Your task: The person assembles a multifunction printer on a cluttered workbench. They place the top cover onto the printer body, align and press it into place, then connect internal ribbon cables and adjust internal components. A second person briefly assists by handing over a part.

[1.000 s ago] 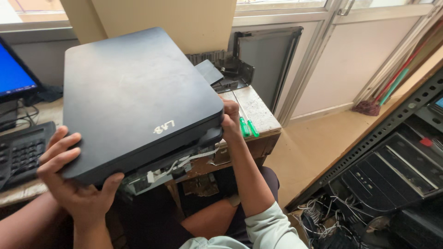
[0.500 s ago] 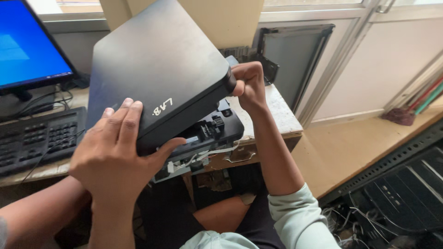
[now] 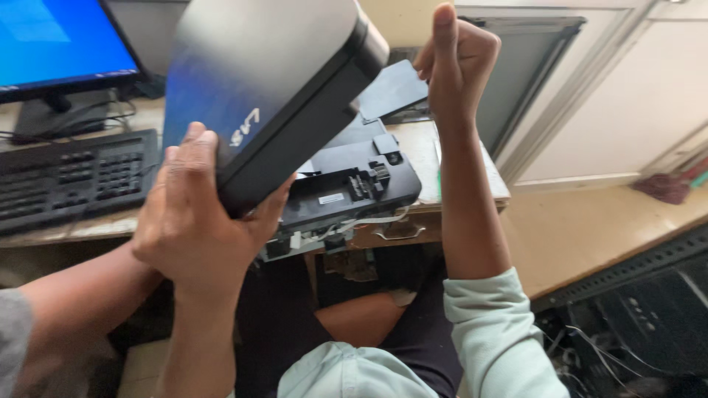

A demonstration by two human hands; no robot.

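My left hand (image 3: 195,225) grips the near lower edge of a large black flat cover (image 3: 273,81), tilted up steeply over the desk. Under it lies a black device base (image 3: 346,184) with a label, clips and loose white wires, overhanging the desk's front edge. My right hand (image 3: 457,59) is a closed fist held up just right of the cover's far corner, with nothing visible in it. It does not touch the cover. My light green sleeve (image 3: 501,339) shows at the bottom.
A lit blue monitor (image 3: 59,44) and black keyboard (image 3: 74,177) stand at the left on the wooden desk (image 3: 464,173). A dark panel (image 3: 531,66) leans on the wall behind. An open computer case (image 3: 634,317) with cables lies on the floor at lower right.
The black cover has swung up from nearly flat to steeply tilted. My left hand slid along its near edge. My right hand has come off the cover's corner and risen as a fist.
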